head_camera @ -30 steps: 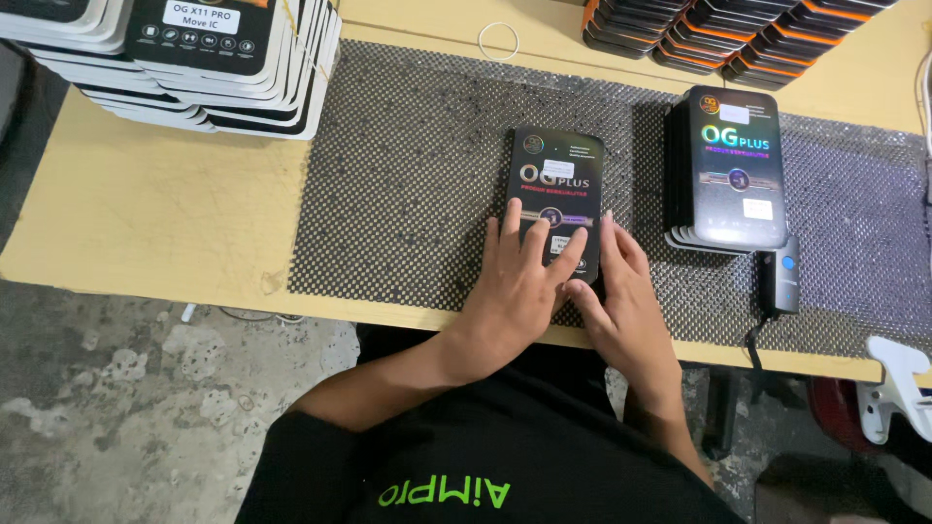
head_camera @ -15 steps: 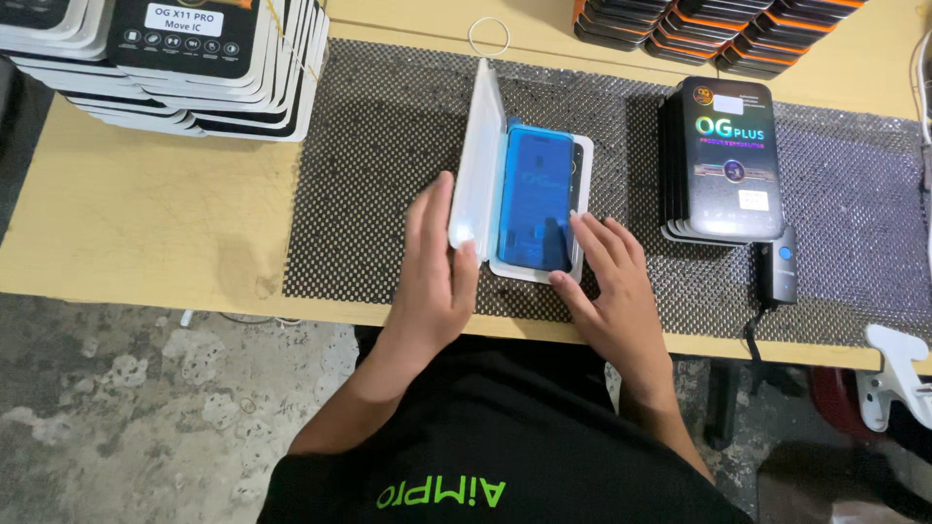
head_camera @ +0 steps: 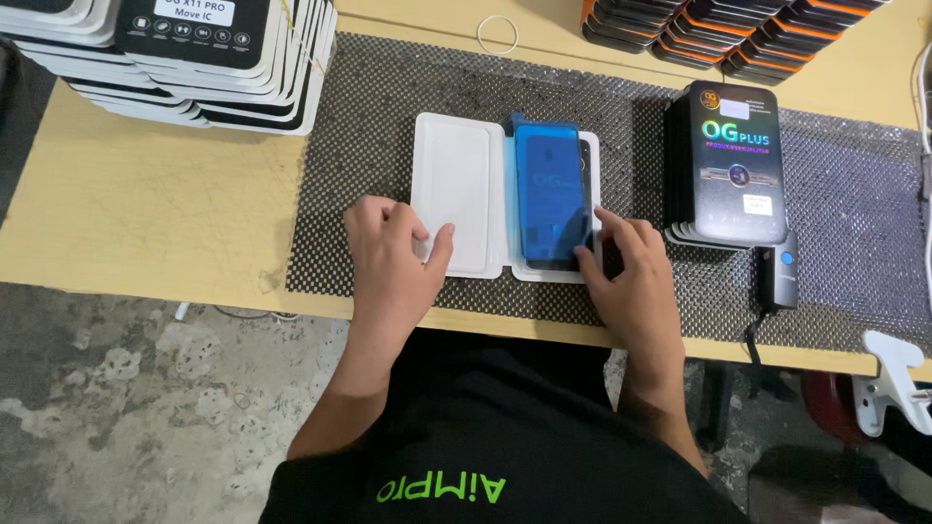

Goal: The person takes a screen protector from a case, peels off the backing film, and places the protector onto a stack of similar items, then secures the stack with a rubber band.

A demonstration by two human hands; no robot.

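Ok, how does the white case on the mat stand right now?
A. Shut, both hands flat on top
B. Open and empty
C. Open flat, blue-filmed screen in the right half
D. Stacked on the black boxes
C: the white case lies open on the mat, with the blue-filmed screen in its right half, the right hand touching the screen's lower edge.

Pale wooden desk under black dotted mat; grey concrete floor below (stained, patchy); even light, soft shadows.
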